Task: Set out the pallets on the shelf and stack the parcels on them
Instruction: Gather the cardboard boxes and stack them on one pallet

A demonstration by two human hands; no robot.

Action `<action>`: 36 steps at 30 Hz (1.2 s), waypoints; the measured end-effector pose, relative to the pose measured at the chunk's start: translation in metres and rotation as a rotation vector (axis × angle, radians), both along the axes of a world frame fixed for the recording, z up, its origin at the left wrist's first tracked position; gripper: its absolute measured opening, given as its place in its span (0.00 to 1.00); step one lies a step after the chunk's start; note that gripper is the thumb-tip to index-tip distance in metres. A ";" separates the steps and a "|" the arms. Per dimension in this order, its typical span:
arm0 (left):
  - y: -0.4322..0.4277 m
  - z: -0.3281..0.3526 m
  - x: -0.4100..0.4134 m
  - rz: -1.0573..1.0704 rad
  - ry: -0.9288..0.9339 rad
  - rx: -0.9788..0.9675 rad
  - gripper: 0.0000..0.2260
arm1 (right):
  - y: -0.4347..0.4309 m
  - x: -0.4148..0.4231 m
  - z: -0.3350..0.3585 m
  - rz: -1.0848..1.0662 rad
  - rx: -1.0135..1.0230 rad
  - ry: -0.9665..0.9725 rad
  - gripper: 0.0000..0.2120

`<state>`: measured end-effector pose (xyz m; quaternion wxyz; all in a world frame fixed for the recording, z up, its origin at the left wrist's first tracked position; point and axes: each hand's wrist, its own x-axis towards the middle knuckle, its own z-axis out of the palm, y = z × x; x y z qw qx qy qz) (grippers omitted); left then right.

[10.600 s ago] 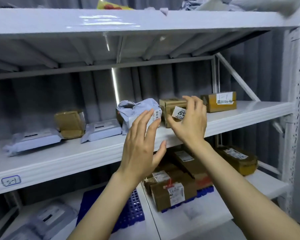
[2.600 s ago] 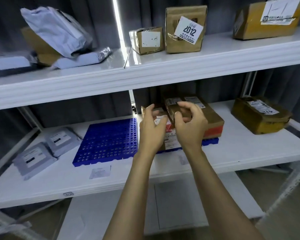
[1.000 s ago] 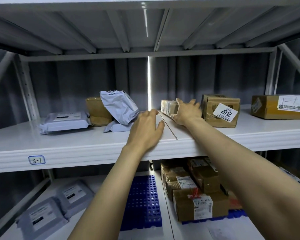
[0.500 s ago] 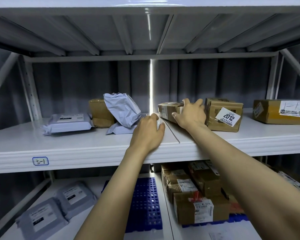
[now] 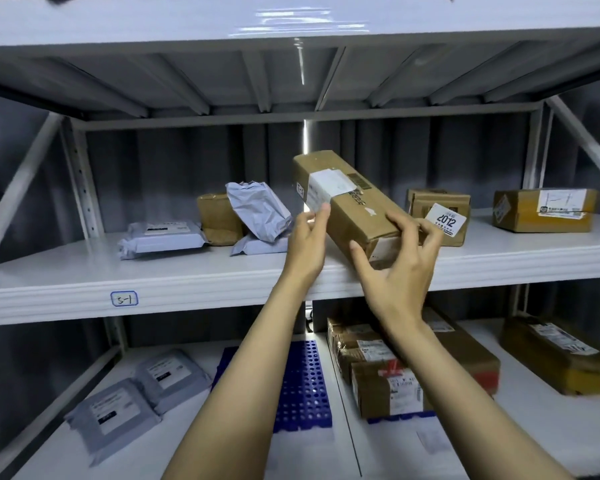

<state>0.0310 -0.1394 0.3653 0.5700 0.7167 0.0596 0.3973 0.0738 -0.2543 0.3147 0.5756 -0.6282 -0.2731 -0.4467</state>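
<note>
White tag point(image 5: 445, 220) reading "2012" is sticking on the front of a small cardboard box point(image 5: 430, 202) on the middle shelf point(image 5: 49, 271). Blue-outlined sticker point(image 5: 124, 299) with handwritten "3-1" is sitting on that shelf's front lip. Shipping labels on the long carton point(image 5: 357, 209) and the lower-shelf parcels point(image 5: 388, 389) are showing print too small to read.

Single wide-angle head cam, facing fwd at the shelf point(image 5: 194, 289) from close up.
</note>
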 end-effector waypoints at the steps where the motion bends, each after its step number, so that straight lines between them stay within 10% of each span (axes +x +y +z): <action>1: -0.006 -0.003 -0.001 -0.071 -0.023 -0.098 0.26 | -0.003 -0.006 -0.008 0.026 0.043 0.003 0.29; 13: -0.067 -0.090 -0.079 -0.114 -0.106 -0.300 0.30 | -0.055 -0.082 -0.110 0.459 0.093 0.156 0.29; 36: -0.085 -0.226 -0.128 -0.154 0.288 -0.011 0.29 | -0.094 -0.087 -0.194 0.780 -0.144 0.973 0.33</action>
